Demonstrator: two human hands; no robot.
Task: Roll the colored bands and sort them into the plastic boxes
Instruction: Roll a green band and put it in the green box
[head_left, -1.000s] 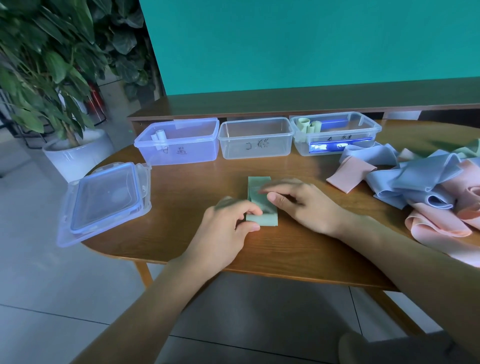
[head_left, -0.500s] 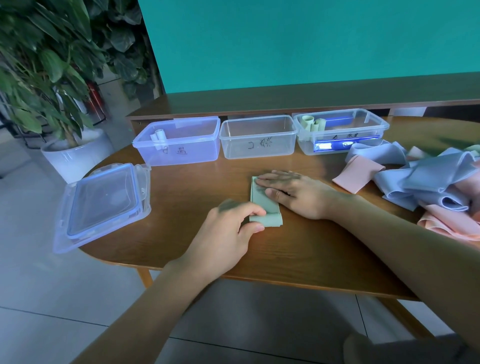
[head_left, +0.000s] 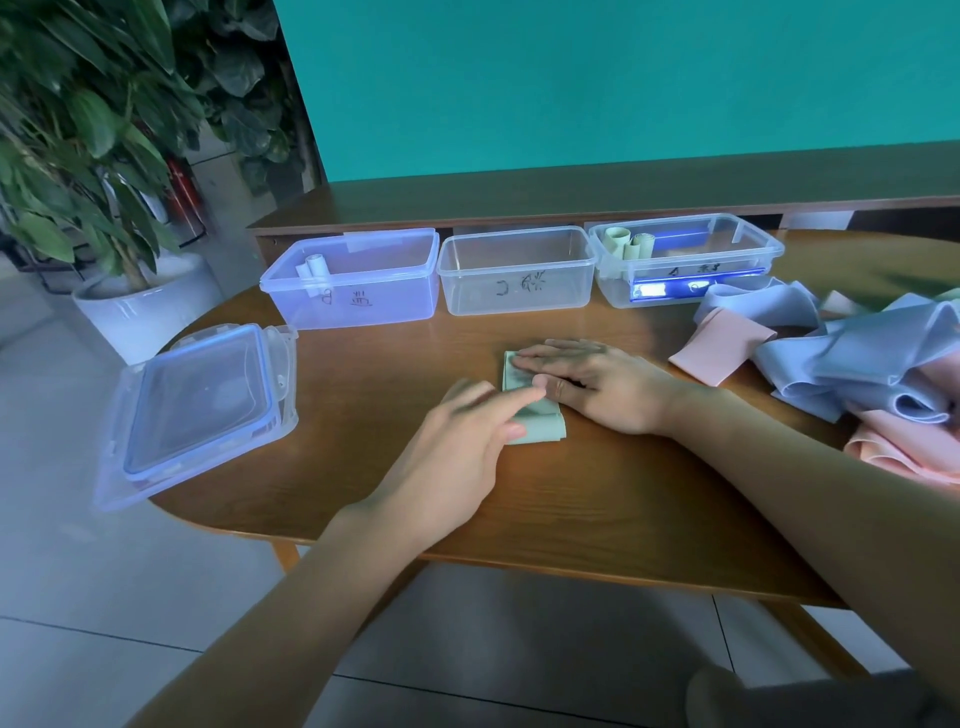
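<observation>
Green band (head_left: 537, 423) lies folded flat near the middle of the wooden surface (head_left: 597, 499), its long side running away from the person. Right hand (head_left: 602, 382) lies palm down across the band's far half, fingers straight and together, pressing it flat; grip not closed on anything. Left hand (head_left: 457, 441) comes in from the near left, fingers extended, index tip resting on the band close to the right thumb; the view is a little blurred here, but no pinch shows. Three plastic boxes stand in a row along the far edge: the bluish left box (head_left: 358, 280) holds one pale roll, the clear middle box (head_left: 517, 270) shows nothing inside, the right box (head_left: 685, 260) holds a few green rolls at its left end. A loose heap of blue and pink bands (head_left: 862, 353) sits at the right, well apart from the hands. Stacked lids (head_left: 202, 405) overhang the surface's left edge. Potted plant (head_left: 93, 156) stands on the floor beyond.
</observation>
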